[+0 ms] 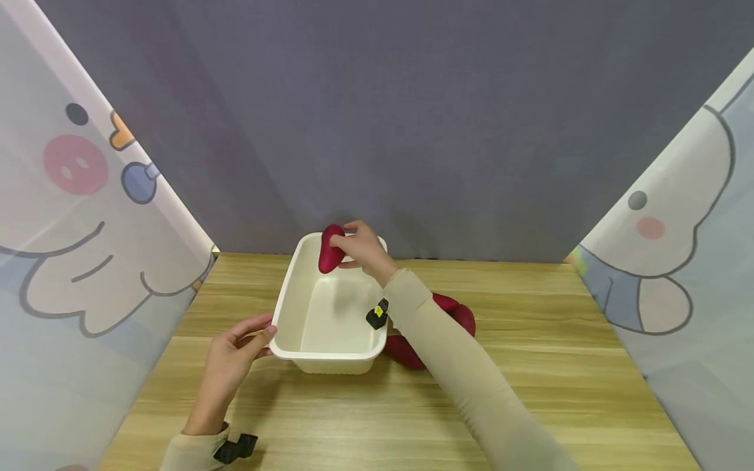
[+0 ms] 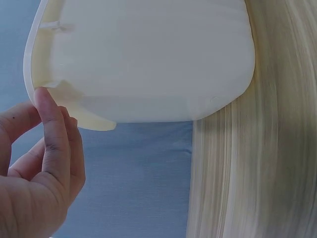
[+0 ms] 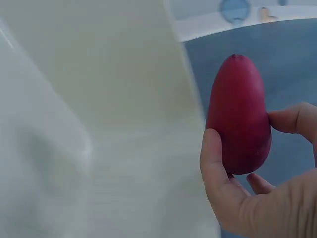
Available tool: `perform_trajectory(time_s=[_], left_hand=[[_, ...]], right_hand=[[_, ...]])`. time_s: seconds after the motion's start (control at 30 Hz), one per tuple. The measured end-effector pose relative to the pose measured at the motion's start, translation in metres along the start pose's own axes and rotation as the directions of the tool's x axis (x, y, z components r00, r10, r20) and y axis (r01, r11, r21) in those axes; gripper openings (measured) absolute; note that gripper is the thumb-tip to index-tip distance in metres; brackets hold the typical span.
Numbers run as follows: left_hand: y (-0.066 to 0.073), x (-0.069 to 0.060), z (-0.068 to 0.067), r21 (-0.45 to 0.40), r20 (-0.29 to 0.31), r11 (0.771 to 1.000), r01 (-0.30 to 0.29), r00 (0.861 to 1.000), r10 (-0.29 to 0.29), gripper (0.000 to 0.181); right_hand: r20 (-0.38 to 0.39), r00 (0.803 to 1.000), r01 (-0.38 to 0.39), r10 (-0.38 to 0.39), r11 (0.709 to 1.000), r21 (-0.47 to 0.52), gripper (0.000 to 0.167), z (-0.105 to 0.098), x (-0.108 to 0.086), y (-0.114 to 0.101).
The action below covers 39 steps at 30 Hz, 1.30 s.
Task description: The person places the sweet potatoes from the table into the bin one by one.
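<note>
A white rectangular plastic basin [image 1: 330, 356] stands on the table. My left hand [image 1: 232, 356] pinches its rim at the near left corner; the left wrist view shows the fingers [image 2: 55, 134] against the basin's outer wall [image 2: 148, 59]. Over the basin's far end, my right hand [image 1: 364, 250] holds a smooth, dark red, mango-shaped fruit [image 1: 328, 254] between thumb and fingers. The right wrist view shows this fruit [image 3: 238, 109] upright, narrow end up. Further dark red things [image 1: 462, 317] lie to the right of the basin, partly hidden by my right forearm.
The wooden table [image 1: 530, 379] ends at a grey cloth wall [image 1: 442, 131] behind the basin. Panels with cartoon prints [image 1: 76, 261] close off the left and right sides. My right forearm [image 1: 459, 366] reaches across the basin's right rim.
</note>
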<state>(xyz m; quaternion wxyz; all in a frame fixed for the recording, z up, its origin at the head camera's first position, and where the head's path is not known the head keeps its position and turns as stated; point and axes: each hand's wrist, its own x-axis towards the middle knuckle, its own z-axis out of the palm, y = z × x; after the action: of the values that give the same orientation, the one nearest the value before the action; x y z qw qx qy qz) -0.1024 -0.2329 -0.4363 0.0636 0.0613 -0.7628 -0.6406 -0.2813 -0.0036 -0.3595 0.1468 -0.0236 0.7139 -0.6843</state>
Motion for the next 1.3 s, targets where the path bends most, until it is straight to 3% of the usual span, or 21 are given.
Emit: perform_trajectory(time_s=[0.17, 0.37, 0.63, 0.8, 1.07, 1.3], left_hand=[[-0.001, 0.0, 0.002, -0.01, -0.001, 1.0, -0.002, 1.0, 0.002, 0.04], [-0.001, 0.0, 0.005, -0.016, 0.016, 1.0, -0.007, 1.0, 0.007, 0.039], [0.003, 0.003, 0.007, -0.008, 0.028, 1.0, -0.011, 1.0, 0.012, 0.039], [0.004, 0.003, 0.009, -0.005, 0.027, 1.0, -0.01, 1.0, 0.01, 0.038], [0.005, 0.004, 0.011, -0.019, 0.031, 0.999, -0.027, 0.999, 0.028, 0.038], [0.004, 0.002, 0.009, 0.011, 0.023, 1.0, -0.023, 0.999, 0.023, 0.039]], right_hand=[[0.028, 0.997, -0.068, 0.07, 0.996, -0.063, 0.061, 0.017, 0.008, 0.022], [0.036, 0.994, -0.1, 0.105, 0.986, -0.132, 0.057, 0.023, 0.01, 0.037], [-0.013, 0.997, -0.074, 0.073, 0.966, -0.246, 0.059, 0.025, 0.007, 0.035], [-0.01, 0.999, -0.05, 0.049, 0.974, -0.22, 0.061, 0.021, 0.003, 0.02], [0.062, 0.998, 0.023, -0.012, 0.982, -0.19, 0.059, -0.018, -0.024, -0.027], [0.077, 0.993, 0.106, -0.09, 0.965, -0.241, 0.06, -0.071, -0.059, -0.023]])
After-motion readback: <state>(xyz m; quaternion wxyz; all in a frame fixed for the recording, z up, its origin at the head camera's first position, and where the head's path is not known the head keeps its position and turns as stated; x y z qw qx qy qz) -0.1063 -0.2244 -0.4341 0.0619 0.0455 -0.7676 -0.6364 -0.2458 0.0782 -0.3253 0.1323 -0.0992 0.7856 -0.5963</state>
